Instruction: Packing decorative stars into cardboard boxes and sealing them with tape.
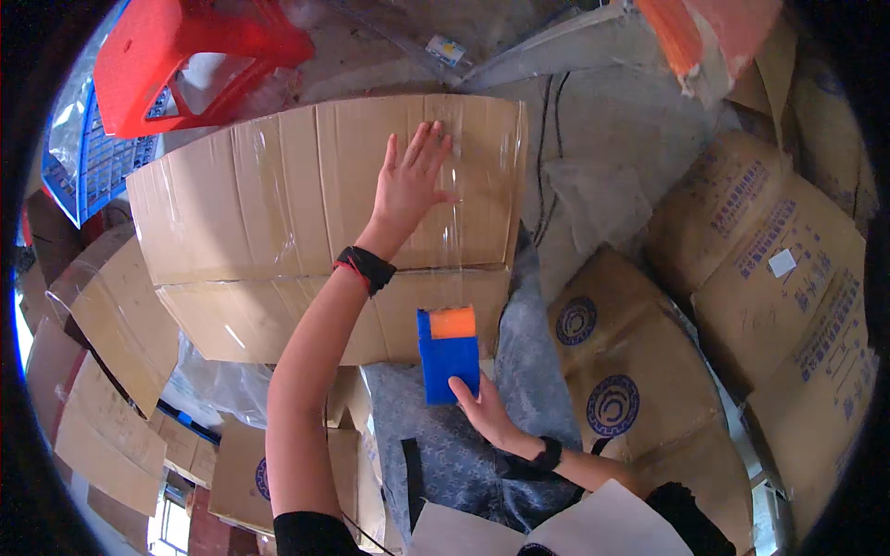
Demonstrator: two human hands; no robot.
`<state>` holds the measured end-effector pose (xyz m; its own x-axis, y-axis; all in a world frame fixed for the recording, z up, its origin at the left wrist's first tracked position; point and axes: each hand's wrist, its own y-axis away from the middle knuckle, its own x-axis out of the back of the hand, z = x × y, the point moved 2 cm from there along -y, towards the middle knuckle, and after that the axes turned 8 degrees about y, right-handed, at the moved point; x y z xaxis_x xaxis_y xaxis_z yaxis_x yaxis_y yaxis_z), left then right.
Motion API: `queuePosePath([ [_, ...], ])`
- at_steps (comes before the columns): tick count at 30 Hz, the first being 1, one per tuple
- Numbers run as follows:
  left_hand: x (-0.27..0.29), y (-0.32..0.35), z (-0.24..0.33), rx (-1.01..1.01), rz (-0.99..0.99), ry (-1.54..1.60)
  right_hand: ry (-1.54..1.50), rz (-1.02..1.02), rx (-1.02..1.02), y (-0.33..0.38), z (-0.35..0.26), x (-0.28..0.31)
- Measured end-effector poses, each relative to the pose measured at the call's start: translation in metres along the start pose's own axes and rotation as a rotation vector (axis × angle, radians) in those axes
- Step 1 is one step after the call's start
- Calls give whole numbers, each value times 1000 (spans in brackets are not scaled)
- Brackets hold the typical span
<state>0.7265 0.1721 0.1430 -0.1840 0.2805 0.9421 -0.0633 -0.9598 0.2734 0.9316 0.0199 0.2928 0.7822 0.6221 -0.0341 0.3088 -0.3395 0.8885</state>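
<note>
My left hand [410, 188] lies flat on a flattened cardboard sheet [357, 157], fingers spread, near strips of clear tape on its right part. A crease [334, 278] runs across the sheet's near part. In front of my lap, my right hand [486, 410] grips a blue rectangular piece [449, 369] with an orange patch [452, 322] at its far end; I cannot make out its exact kind. The thumb rests on its lower right side, and the other fingers are hidden beneath. Its far end is close to the sheet's near edge.
A red plastic stool [153, 69] and a blue plastic crate [88, 171] stand at the far left. Printed cardboard boxes [769, 250] lean on the right. More cardboard [111, 435] is stacked at the left. Dark cables [547, 148] run along the floor beyond the sheet.
</note>
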Motion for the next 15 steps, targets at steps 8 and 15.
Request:
queuePosePath([
  [8, -2, -12, 6, 9, 70, 11, 17, 126, -68, 25, 32, 13],
  [15, -7, 4, 14, 272, 8, 101, -180, 123, 17, -4, 52, -8],
])
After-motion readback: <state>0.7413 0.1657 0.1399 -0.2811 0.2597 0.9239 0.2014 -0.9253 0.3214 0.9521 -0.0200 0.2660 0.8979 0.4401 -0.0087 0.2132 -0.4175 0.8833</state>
